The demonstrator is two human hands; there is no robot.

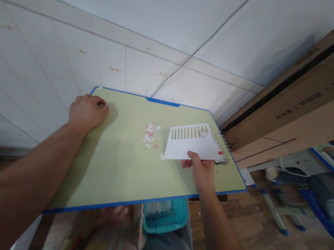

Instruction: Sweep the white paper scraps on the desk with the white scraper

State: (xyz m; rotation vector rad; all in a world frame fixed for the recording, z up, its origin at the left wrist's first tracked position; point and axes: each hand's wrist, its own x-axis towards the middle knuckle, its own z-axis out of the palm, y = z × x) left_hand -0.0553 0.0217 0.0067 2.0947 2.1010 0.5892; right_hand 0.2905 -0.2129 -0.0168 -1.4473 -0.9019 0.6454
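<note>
My right hand grips the lower edge of a white card, thumb on top and fingers underneath. A row of long narrow slots runs along the card's far side. Its right end is blurred by pixel blocks, with a small red mark there. Left of the card, small white and pinkish paper scraps lie in a loose pile on the pale green desk. My left hand rests at the desk's left edge with its fingers curled closed. Whatever those fingers hold, if anything, is hidden.
The desk's far blue edge meets a white panelled wall with a grey cable. Large cardboard boxes stand at the right. Below the near edge are a turquoise basket and a bag. Another desk stands far right.
</note>
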